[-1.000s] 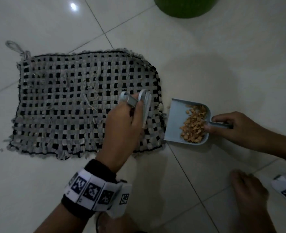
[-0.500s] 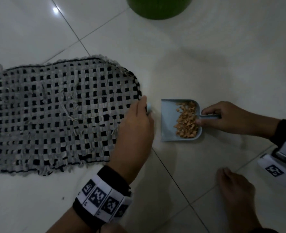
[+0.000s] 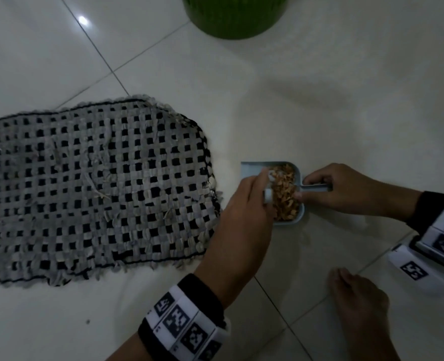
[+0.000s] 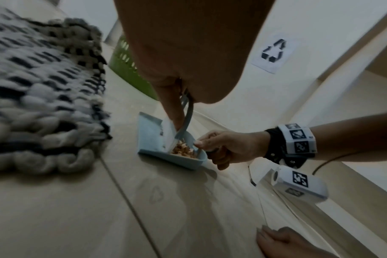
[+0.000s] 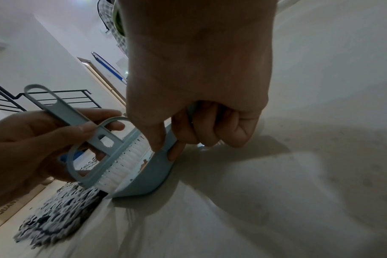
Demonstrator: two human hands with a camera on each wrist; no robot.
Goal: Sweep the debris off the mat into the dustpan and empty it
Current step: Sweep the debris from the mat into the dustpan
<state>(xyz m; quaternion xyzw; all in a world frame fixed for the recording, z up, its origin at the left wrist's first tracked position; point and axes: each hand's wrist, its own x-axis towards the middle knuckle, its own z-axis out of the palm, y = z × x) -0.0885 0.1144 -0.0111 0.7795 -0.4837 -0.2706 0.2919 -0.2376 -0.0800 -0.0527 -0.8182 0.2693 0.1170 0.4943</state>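
The woven mat [image 3: 93,188] at the left of the frame looks swept; the debris [image 3: 284,195] sits heaped in the blue dustpan [image 3: 252,169] on the floor right of centre. Emptying is what's left (probably into the green bin [image 3: 234,16] at the top). The left hand [image 3: 241,217] grips the brush [image 5: 104,157], bristles inside the pan; the right hand [image 3: 346,191] pinches the pan's handle.

Left hand [image 4: 188,52] holds brush [image 4: 183,127] down inside dustpan [image 4: 152,139] against the debris [image 4: 183,150], right hand [image 4: 230,146] grips dustpan handle opposite, woven mat [image 4: 42,104] just beside left hand's outer side.
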